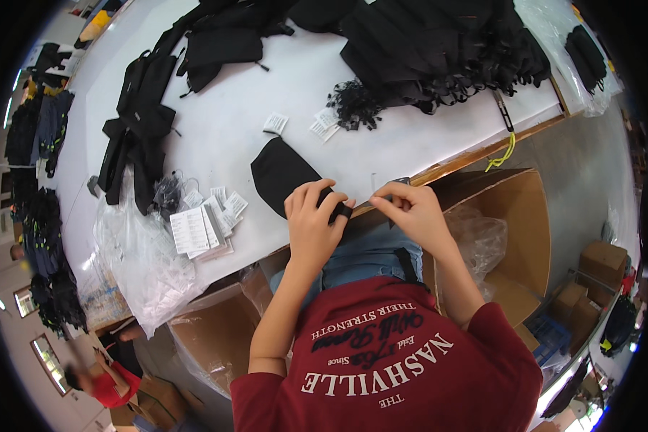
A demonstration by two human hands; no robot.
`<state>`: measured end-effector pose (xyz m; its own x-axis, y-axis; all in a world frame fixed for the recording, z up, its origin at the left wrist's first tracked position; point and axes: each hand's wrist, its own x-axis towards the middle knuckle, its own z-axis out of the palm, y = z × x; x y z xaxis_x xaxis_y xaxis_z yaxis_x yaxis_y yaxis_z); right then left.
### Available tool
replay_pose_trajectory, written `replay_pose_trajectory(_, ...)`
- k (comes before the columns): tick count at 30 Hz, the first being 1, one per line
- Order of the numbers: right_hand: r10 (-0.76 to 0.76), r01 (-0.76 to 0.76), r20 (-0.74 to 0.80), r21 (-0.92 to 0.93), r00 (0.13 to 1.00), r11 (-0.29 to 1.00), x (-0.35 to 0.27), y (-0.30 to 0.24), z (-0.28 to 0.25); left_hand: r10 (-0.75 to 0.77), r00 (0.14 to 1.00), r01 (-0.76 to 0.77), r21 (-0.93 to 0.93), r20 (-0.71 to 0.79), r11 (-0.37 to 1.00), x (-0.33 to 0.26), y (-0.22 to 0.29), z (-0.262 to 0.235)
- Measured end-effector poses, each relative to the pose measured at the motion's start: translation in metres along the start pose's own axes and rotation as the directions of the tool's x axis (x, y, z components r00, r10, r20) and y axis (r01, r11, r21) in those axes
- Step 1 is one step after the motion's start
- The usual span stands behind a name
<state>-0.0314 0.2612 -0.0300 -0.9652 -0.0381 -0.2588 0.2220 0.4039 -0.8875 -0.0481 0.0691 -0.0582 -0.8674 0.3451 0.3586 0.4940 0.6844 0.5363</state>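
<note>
A flat black fabric pouch [284, 171] lies slantwise at the table's near edge. A white printed tag [275, 123] sits at its far end. My left hand [314, 217] is closed on the pouch's near end, the fingers bent over the fabric. Just right of it, my right hand [415, 213] is pinched, thumb against forefinger. A small dark piece shows at those fingers, too small to name. Beyond the hands lie some loose white tags [324, 129] and a tangle of black cords with small ends [355, 104].
Black pouches [439, 54] are heaped at the far right, with others [140, 108] at the left. White tags [201, 227] and clear plastic bags [140, 248] lie near left. Thread snips [506, 114] with a yellow cord [502, 156] rest at the edge. An open carton [529, 223] stands right.
</note>
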Motion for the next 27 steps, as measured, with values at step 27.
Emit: replay_pose_trajectory(27, -0.228, 0.048, 0.333, 0.472, 0.915, 0.880, 0.004, -0.022, 0.059, -0.667, 0.725, 0.373, -0.716, -0.172, 0.590, -0.061, 0.013, -0.076)
